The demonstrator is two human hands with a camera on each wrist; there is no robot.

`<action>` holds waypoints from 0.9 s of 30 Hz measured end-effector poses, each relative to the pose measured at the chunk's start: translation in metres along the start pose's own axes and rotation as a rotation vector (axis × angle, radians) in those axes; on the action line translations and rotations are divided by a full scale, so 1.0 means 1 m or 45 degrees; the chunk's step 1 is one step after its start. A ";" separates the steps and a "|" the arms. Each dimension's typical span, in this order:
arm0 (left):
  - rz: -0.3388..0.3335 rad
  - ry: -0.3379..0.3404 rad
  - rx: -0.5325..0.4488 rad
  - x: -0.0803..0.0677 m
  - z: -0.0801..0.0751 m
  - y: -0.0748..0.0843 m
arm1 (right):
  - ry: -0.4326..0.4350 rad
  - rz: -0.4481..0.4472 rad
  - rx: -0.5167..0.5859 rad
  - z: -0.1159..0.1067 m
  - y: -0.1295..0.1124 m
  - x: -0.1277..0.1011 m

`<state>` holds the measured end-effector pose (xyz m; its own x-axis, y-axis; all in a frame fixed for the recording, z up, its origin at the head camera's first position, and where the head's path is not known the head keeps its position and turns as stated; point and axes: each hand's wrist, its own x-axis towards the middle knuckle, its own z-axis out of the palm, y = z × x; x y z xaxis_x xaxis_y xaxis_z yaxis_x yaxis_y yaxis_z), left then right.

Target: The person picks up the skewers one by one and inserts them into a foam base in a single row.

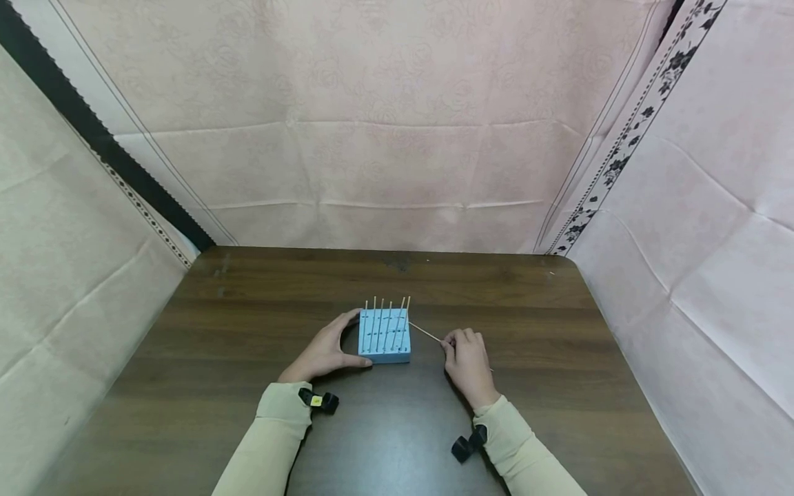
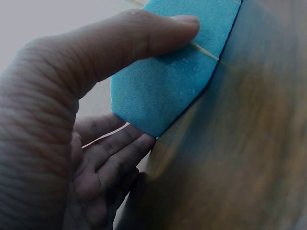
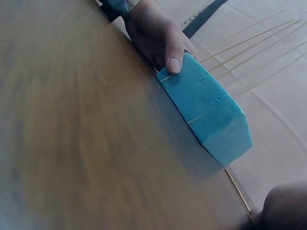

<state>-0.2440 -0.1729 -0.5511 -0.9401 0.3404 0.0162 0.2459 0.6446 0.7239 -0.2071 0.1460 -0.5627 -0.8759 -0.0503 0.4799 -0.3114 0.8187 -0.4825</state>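
A light blue foam block (image 1: 384,359) stands on the table, with several thin wooden skewers (image 1: 375,303) sticking up above its top. My left hand (image 1: 329,348) grips the block's left end, its thumb (image 2: 163,36) on the front face and the other fingers at the side and back. To the right of the block, my right hand (image 1: 468,362) pinches another thin wooden skewer (image 1: 424,332). That skewer slants toward the block, its far end right at the block's right side. In the right wrist view, the skewer (image 3: 236,188) shows low beside the block's end.
The brown wooden table (image 1: 527,310) reaches under both arms and ends behind the block. Pale cloth (image 1: 384,165) hangs at the back and both sides. Each wrist wears a small black camera, such as the right one (image 1: 462,449).
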 end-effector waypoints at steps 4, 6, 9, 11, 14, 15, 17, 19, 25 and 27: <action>0.011 0.006 -0.001 0.000 0.000 -0.001 | 0.007 -0.017 -0.034 0.001 0.001 0.000; 0.014 0.006 -0.003 0.000 0.000 -0.001 | 0.018 -0.037 -0.039 0.001 0.002 0.001; 0.014 0.003 -0.006 0.000 0.000 -0.002 | 0.029 -0.060 -0.029 0.002 0.003 0.001; 0.015 0.002 -0.008 0.000 0.000 -0.002 | 0.034 -0.075 -0.018 0.003 0.004 0.001; 0.016 0.003 -0.007 -0.001 -0.001 -0.002 | 0.043 -0.093 -0.005 0.004 0.004 0.001; 0.017 0.004 -0.006 -0.001 -0.001 -0.003 | 0.045 -0.097 -0.001 0.004 0.004 0.001; 0.018 0.007 0.000 -0.001 -0.001 -0.003 | 0.051 -0.106 0.000 0.004 0.004 0.001; 0.017 0.012 0.003 -0.001 -0.001 -0.003 | 0.045 -0.104 0.010 0.004 0.003 0.001; 0.023 0.004 0.005 -0.002 -0.001 -0.002 | 0.044 -0.131 0.108 -0.007 -0.004 0.005; 0.023 0.002 0.004 -0.002 -0.001 -0.001 | 0.054 -0.153 0.138 -0.011 -0.007 0.007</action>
<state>-0.2429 -0.1747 -0.5511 -0.9359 0.3510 0.0307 0.2638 0.6403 0.7214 -0.2075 0.1460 -0.5480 -0.8144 -0.1181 0.5681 -0.4528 0.7417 -0.4949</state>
